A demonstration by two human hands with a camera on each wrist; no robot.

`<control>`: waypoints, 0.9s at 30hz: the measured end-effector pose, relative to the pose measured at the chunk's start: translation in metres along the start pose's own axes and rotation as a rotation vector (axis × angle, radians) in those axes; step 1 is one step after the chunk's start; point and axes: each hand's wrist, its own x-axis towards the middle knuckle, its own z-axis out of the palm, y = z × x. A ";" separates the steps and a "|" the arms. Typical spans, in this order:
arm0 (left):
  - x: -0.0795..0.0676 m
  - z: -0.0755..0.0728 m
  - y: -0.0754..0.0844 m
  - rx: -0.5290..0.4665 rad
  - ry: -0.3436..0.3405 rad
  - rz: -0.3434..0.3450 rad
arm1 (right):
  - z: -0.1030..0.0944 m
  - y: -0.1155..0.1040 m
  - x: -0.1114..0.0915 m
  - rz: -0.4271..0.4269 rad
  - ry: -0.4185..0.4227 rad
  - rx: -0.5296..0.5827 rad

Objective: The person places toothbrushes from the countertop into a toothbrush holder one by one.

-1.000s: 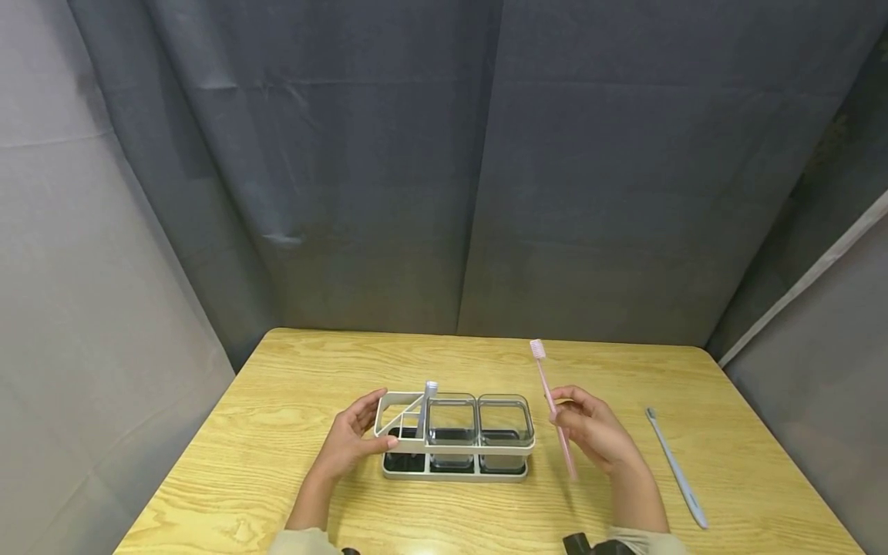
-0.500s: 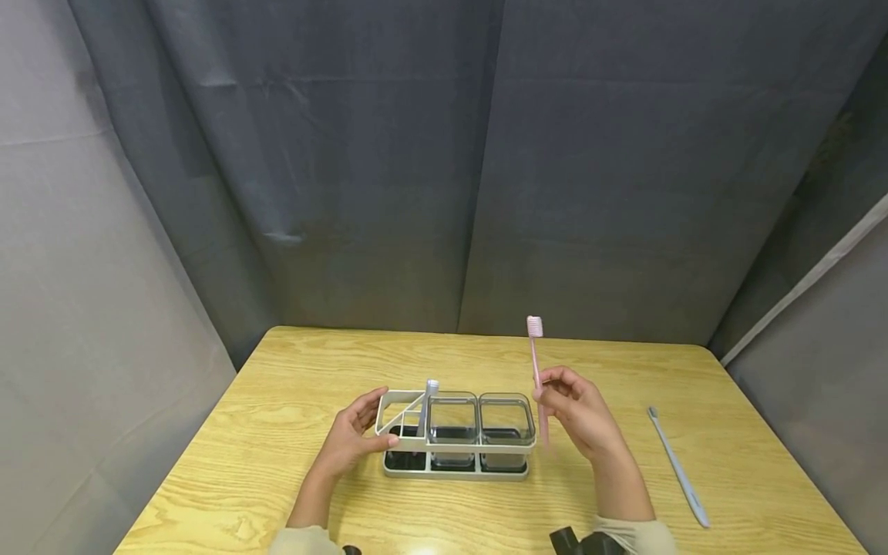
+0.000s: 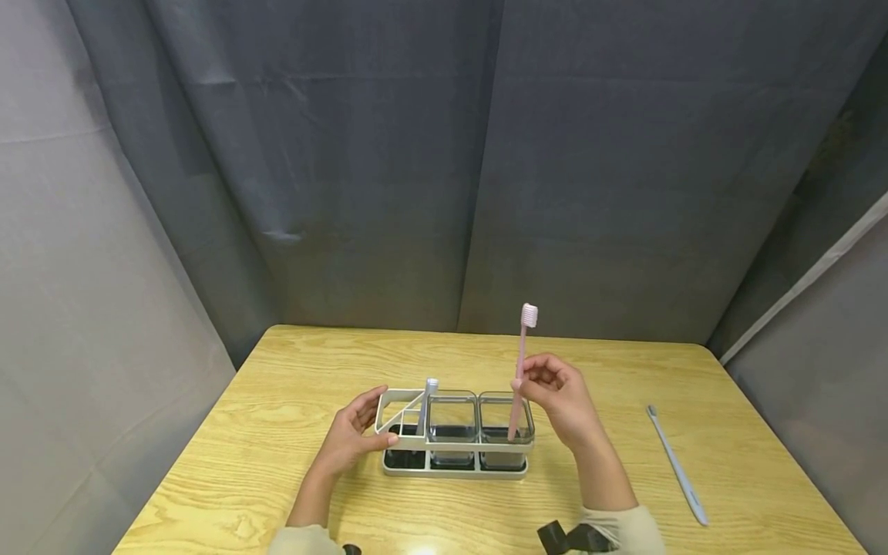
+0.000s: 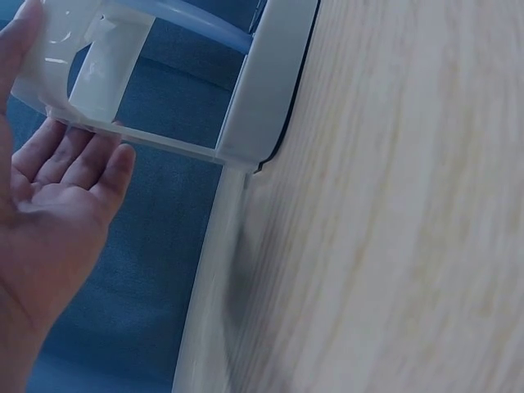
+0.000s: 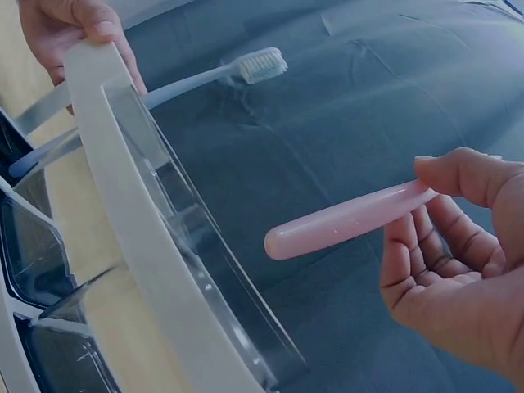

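Note:
My right hand (image 3: pixel 565 401) pinches a pink toothbrush (image 3: pixel 521 351) between thumb and fingers, bristles up. In the right wrist view its rounded handle end (image 5: pixel 307 237) hangs above the rims, apart from them. Below it is the right glass cup (image 3: pixel 496 437) of a white toothbrush holder (image 3: pixel 458 448). My left hand (image 3: pixel 350 437) grips the holder's left end, thumb on the front rim and fingers behind. A pale blue toothbrush (image 5: pixel 196 84) leans in a slot beside the left glass cup (image 3: pixel 452 420).
Another blue toothbrush (image 3: pixel 676 466) lies on the wooden table (image 3: pixel 277 432) to the right of my right forearm. Grey curtains (image 3: pixel 361 193) hang behind the table and at both sides.
My right hand has carried the pink toothbrush left and up, from beside the holder to above the right cup, turning it more upright. My left hand has stayed on the holder.

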 end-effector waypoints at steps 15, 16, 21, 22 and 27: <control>0.000 0.001 -0.002 0.000 0.000 -0.011 | 0.031 0.006 0.007 -0.095 -0.008 0.090; 0.001 0.001 -0.002 -0.002 0.000 -0.011 | 0.033 0.006 0.007 -0.099 -0.003 0.092; 0.000 0.002 -0.001 -0.013 0.003 -0.007 | 0.043 0.009 0.008 -0.113 0.011 0.119; 0.000 0.002 -0.002 -0.015 0.001 -0.007 | 0.044 0.009 0.008 -0.115 0.009 0.126; 0.001 0.002 -0.002 -0.002 0.001 -0.006 | 0.051 0.011 0.008 -0.126 -0.010 0.132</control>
